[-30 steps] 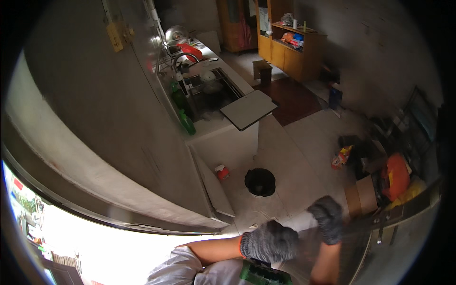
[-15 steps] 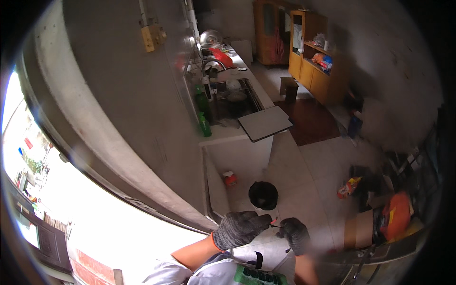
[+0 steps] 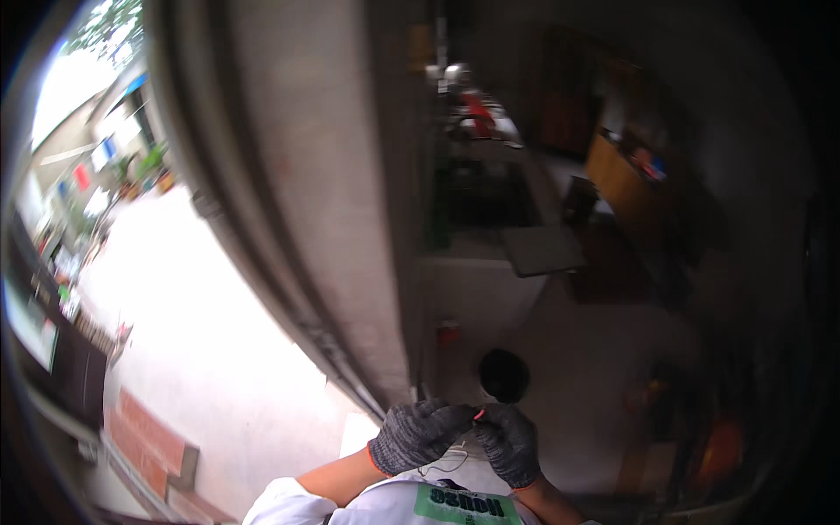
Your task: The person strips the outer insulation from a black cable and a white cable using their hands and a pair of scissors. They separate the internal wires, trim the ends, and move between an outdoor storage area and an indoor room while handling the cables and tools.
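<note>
Left grip [image 3: 422, 435]: your grey knit glove, orange at the cuff; fingers pinched together on the small red piece [image 3: 479, 415].
Right grip [image 3: 507, 444]: matching grey glove, fingers curled in, tips meeting the same piece from your right; you cannot tell whether they clamp it too.
Small red piece: up between your two sets of fingertips, in front of your torso; mostly covered, so its kind is unclear.
Pale cord [image 3: 464, 455]: thin, curving just below and between your gloves; its ends are hidden.
Your top [image 3: 394, 507]: white, with a green printed panel.
Black bin [image 3: 504, 376]: on the floor, just beyond your hands.
Bench [image 3: 468, 262]: farther ahead, blurred; a grey board [image 3: 544, 252] lies across its near end.
Cabinet [image 3: 612, 171]: wooden, beyond the bench to your right, smeared by blur.
Wall edge [image 3: 324, 201]: upright, between the dim room and the bright yard [image 3: 210, 350] on your left.
Reddish blocks [image 3: 149, 437]: low, at the lower left.
</note>
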Motion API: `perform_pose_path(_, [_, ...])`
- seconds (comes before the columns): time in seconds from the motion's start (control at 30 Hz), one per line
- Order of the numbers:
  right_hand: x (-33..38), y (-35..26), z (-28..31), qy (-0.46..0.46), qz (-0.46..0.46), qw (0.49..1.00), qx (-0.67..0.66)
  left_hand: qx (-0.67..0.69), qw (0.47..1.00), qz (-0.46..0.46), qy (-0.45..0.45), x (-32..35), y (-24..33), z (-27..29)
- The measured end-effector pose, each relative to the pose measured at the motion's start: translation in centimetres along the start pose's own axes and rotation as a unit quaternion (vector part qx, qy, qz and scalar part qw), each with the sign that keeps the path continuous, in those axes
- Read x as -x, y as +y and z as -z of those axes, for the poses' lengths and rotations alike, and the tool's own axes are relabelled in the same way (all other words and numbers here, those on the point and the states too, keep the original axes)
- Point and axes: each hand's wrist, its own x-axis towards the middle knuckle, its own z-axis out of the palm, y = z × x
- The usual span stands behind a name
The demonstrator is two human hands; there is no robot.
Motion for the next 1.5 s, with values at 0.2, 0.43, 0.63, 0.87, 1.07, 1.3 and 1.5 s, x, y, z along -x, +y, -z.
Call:
perform_pose_path(0.2, [-1.0, -0.4, -10.7, -0.116, 0.213, 0.941, 0.235, 0.097, 0.992, 0.070, 0.045, 7.8, -5.1, 8.4])
perform_pose_path(0.43, [-6.7, -7.5, -26.9, -0.307, 0.349, 0.855, 0.230, 0.019, 0.985, 0.148, 0.083, 17.2, -13.4, 20.5])
perform_pose_path(0.63, [-10.8, -13.7, -32.8, -0.330, 0.330, 0.835, 0.291, 0.008, 0.997, 0.072, 0.001, 18.6, -16.7, 26.1])
perform_pose_path(0.87, [-17.7, -3.8, -38.8, -0.302, 0.217, 0.917, 0.144, 0.003, 0.993, 0.061, 0.103, 20.8, -16.5, 30.3])
perform_pose_path(1.07, [-13.7, -1.3, -41.3, -0.304, 0.069, 0.950, 0.007, -0.093, 0.969, 0.163, 0.160, 21.4, -18.0, 33.0])
perform_pose_path(1.3, [-19.4, -2.3, -42.5, -0.175, 0.223, 0.912, 0.296, -0.046, 0.955, 0.237, 0.175, 22.3, -18.2, 31.8])
perform_pose_path(1.5, [-19.3, -2.5, -42.0, -0.114, 0.242, 0.947, 0.175, -0.019, 0.953, 0.236, 0.187, 22.5, -17.9, 31.4])
